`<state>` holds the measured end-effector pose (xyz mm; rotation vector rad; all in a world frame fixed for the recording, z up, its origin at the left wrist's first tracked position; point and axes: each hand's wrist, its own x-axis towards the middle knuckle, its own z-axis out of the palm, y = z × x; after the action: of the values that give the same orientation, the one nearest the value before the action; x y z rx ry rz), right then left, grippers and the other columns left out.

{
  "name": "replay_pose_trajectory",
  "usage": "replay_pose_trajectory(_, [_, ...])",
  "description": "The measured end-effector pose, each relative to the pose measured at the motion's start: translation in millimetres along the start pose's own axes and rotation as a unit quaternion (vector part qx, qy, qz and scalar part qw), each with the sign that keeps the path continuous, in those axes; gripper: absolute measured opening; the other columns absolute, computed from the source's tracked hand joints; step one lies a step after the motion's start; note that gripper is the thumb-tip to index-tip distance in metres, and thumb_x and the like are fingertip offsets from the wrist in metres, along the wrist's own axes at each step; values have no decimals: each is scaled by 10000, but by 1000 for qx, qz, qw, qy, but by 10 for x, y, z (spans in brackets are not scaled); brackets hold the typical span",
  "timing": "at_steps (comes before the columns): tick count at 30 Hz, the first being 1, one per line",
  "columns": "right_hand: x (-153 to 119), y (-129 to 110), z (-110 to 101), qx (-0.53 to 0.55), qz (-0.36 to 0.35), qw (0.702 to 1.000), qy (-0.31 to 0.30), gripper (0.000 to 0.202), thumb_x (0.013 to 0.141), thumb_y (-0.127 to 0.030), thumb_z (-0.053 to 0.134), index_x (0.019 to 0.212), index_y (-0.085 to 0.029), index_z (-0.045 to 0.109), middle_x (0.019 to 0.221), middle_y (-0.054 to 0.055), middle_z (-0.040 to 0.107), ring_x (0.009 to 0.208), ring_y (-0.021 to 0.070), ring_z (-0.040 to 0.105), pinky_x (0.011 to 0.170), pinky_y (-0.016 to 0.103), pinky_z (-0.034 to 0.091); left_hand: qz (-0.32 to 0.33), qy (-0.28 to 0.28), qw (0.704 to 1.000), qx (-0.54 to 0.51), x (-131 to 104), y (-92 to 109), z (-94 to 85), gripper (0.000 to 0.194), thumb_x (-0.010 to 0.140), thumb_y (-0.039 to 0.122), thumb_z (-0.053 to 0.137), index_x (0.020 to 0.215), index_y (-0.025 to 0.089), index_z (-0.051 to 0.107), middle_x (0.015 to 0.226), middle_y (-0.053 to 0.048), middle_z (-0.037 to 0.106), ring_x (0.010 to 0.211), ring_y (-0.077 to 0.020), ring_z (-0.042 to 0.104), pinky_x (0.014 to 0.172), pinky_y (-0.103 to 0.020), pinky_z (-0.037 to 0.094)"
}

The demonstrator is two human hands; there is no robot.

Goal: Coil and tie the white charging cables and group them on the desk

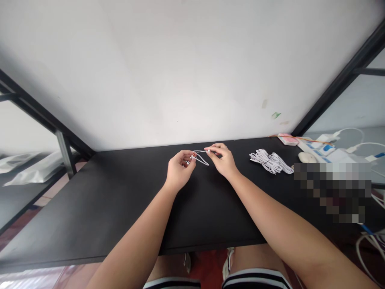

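Observation:
A thin white cable (202, 159) is held up between my two hands, a little above the black table. My left hand (181, 168) is closed on the looped part of it, with small white pieces showing between the fingers. Thumb and fingers of my right hand (221, 158) pinch one end, where a small white connector shows. Between the hands, one strand runs across and a loop hangs below it. To the right of my right hand lies a bundle of white cables (269, 161), tied around the middle with a dark tie.
The black table (120, 200) meets a white wall at the back. At the right are a white mouse (306, 157), a pink-and-white box (288, 139) and a power strip (311, 147) with plugs and cables. A blurred patch covers the right edge. Black metal frames stand on both sides.

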<state>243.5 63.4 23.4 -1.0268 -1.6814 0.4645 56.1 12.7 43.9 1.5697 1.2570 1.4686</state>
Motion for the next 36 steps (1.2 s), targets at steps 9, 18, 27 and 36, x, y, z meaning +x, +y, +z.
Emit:
replay_pose_trajectory(9, [-25,-26,20,36,-21,999,2,203,907,-294,645,1047,-286,791,1018,61,675,957,200,642,760,332,540,27,8,1000,13,-3,4,-10,157,806,209,672,959,196,706,1015,-71,756,771,-150,656,632,-268,485])
replay_pose_trajectory(18, [-30,-30,15,12,-36,999,1,211,910,-280,636,1051,-307,790,1009,53,684,954,203,632,776,343,545,13,13,1000,2,-3,-11,-11,165,806,255,705,962,200,707,1025,-80,758,804,-167,672,634,-274,491])
replay_pose_trajectory(27, [-30,-81,5,10,-34,999,24,197,924,-337,612,997,-247,772,968,56,721,921,206,677,907,370,534,7,30,997,71,23,-51,-39,216,884,342,615,1002,222,751,992,-62,748,764,-161,633,701,-290,485])
replay_pose_trajectory(36, [-30,38,12,-11,44,996,-71,232,976,-297,454,1058,-214,655,965,67,727,870,190,700,821,331,541,-55,1,969,241,95,-149,-124,211,892,369,552,877,220,701,628,4,584,558,-157,515,561,-285,376])
